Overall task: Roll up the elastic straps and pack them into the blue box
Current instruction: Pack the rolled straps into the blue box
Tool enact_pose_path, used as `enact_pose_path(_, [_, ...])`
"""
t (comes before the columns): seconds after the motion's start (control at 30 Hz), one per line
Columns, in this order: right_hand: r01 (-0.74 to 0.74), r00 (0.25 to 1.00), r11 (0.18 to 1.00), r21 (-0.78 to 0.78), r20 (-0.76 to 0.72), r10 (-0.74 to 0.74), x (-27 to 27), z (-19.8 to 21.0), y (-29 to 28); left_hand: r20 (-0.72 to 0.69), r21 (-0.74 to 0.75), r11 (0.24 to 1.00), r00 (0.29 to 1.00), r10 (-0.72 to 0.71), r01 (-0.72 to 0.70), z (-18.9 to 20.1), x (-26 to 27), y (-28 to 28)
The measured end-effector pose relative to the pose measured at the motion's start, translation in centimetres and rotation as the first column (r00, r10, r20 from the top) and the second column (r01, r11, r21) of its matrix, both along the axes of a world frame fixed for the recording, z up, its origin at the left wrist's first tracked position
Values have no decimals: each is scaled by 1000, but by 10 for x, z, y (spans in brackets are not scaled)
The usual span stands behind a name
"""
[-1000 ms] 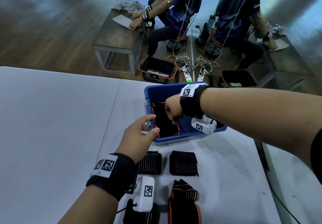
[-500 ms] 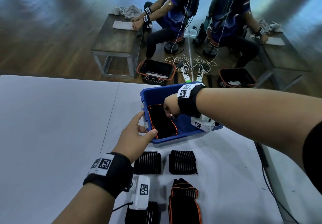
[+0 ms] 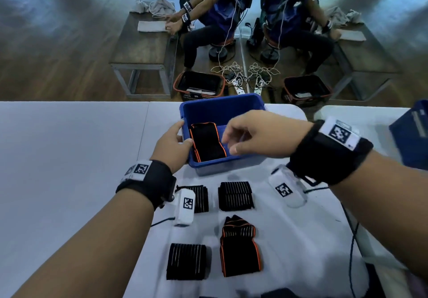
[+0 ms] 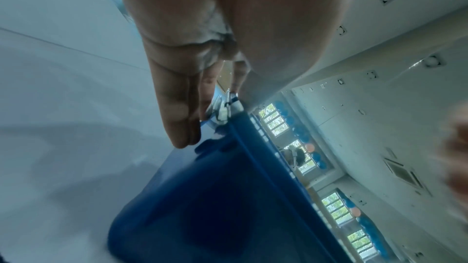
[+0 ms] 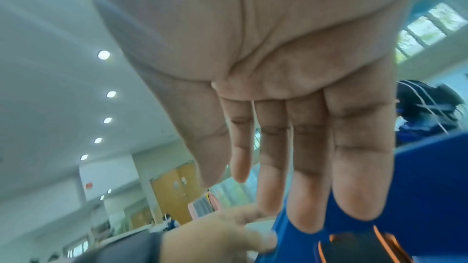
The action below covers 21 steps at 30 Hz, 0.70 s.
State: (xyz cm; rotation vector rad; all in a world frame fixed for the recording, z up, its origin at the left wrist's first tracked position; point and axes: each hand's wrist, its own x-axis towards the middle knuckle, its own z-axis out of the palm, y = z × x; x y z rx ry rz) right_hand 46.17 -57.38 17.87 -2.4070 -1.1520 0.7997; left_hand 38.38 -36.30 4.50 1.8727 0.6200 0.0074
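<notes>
The blue box [image 3: 222, 103] [image 4: 215, 197] [image 5: 430, 167] stands at the table's far edge. A rolled black strap with orange edging [image 3: 207, 142] [image 5: 362, 247] lies inside it against the left wall. My left hand [image 3: 173, 144] [image 4: 182, 107] pinches that left wall, thumb over the rim and fingers down the outside. Hovering just above the box's near right part, my right hand [image 3: 254, 133] [image 5: 278, 147] has relaxed fingers and holds nothing. Near the box lie flat black straps [image 3: 236, 195] [image 3: 186, 261] and an orange-edged one [image 3: 239, 249].
Another black strap [image 3: 201, 195] is half hidden by my left wrist camera. A dark blue object [image 3: 412, 135] sits at the right edge, and a cable [image 3: 352, 251] runs down the table's right side. Beyond the table are people at benches and baskets on the floor.
My right hand has come up out of the box, leaving the rolled strap inside, and its fingers have spread. My left hand has closed on the box's left wall.
</notes>
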Motion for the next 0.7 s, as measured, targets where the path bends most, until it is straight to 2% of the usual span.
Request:
enact_pose_path(0.1, [38, 992, 997, -62, -116, -45, -31, -34, -40, -17, 79, 997, 1000, -9, 10, -8, 7, -4])
enact_pose_path(0.23, [177, 980, 967, -183, -56, -190, -53, -104, -66, -6, 175, 984, 1000, 14, -13, -10, 11, -16])
enact_pose_path(0.37, [340, 930, 928, -149, -96, -356, -64, -155, -66, 15, 201, 979, 1000, 16, -18, -12, 12, -23])
enact_pose_path(0.53, [424, 898, 904, -63, -99, -428, -67, -179, -53, 10, 230, 972, 999, 47, -48, -14, 13, -24])
enact_pose_path(0.7, [389, 915, 921, -15, -105, -389, -62, -182, -52, -7, 228, 972, 999, 54, -51, -15, 13, -25])
